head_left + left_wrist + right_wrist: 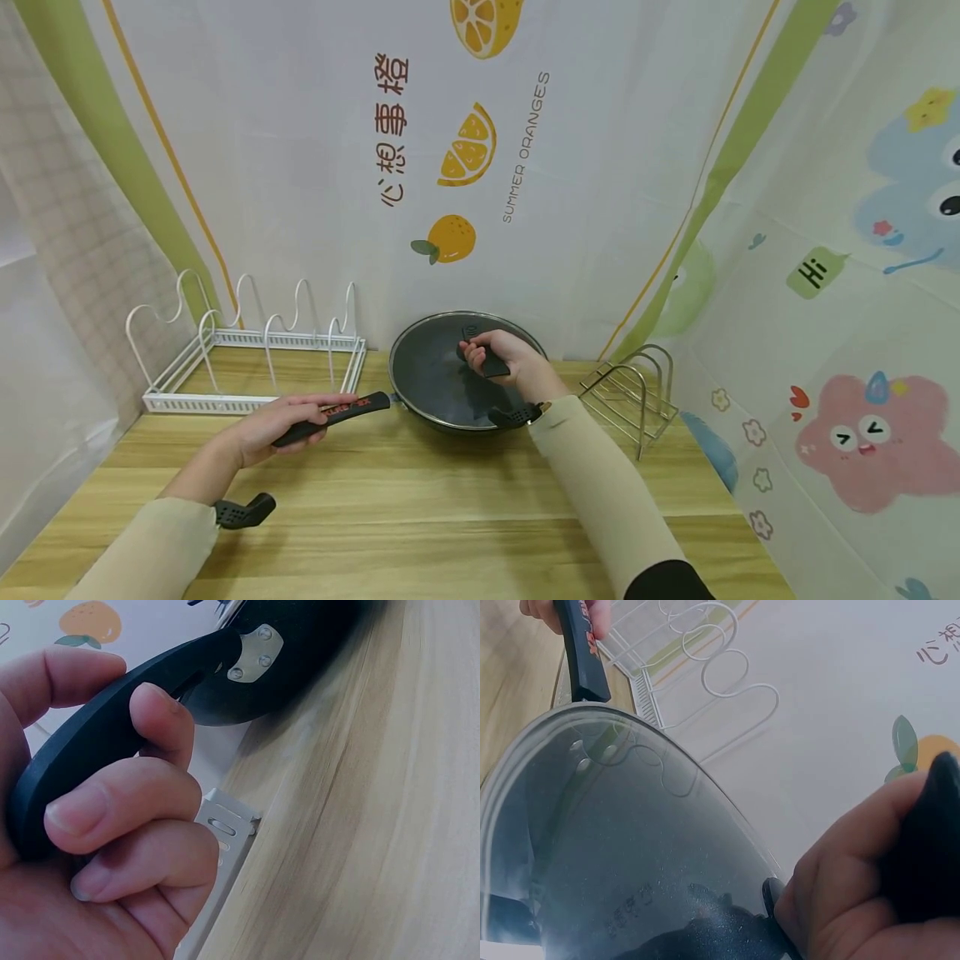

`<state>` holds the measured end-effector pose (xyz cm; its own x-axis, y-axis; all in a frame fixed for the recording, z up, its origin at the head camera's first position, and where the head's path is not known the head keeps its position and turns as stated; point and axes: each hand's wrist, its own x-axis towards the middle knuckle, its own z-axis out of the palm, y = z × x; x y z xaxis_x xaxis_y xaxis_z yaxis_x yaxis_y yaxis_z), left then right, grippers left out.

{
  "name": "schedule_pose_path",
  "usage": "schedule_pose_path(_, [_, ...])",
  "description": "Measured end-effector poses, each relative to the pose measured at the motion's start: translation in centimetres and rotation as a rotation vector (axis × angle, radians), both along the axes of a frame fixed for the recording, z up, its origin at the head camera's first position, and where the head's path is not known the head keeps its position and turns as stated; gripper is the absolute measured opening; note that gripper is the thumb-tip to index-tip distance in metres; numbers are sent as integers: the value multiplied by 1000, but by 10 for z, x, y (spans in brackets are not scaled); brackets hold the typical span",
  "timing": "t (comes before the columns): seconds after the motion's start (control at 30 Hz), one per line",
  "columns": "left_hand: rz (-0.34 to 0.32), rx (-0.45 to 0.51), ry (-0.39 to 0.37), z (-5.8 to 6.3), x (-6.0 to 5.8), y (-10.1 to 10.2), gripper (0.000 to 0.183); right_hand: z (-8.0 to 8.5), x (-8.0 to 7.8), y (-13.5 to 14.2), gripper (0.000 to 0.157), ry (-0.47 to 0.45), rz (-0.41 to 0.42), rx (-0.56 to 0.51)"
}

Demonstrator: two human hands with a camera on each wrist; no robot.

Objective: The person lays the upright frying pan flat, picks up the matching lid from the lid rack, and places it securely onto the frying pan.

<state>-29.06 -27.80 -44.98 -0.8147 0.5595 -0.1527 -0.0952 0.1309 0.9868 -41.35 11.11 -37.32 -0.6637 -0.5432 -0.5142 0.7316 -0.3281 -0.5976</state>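
A dark frying pan (420,423) stands at the back middle of the wooden table, covered by a glass lid (431,367) with a metal rim. My left hand (281,425) grips the pan's long black handle (360,406); in the left wrist view the fingers curl round that handle, and a riveted metal plate (257,656) joins it to the pan. Over the lid, my right hand (510,358) holds the black lid knob (495,365), fingers wrapped about it. The right wrist view shows the lid (652,825) lying over the pan, with the knob (922,855) inside my fist.
A white wire rack (255,404) stands at the back left of the table (420,525). To the right of the pan is a small metal wire rack (637,400). A printed curtain (315,167) hangs close behind, another along the right side.
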Motion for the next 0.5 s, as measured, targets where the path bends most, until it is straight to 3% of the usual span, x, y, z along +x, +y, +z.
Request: schedule_pose_path(0.5, [-5,21,5,-2,0,-1,50,-3,0,-1,20,-3,-4,4])
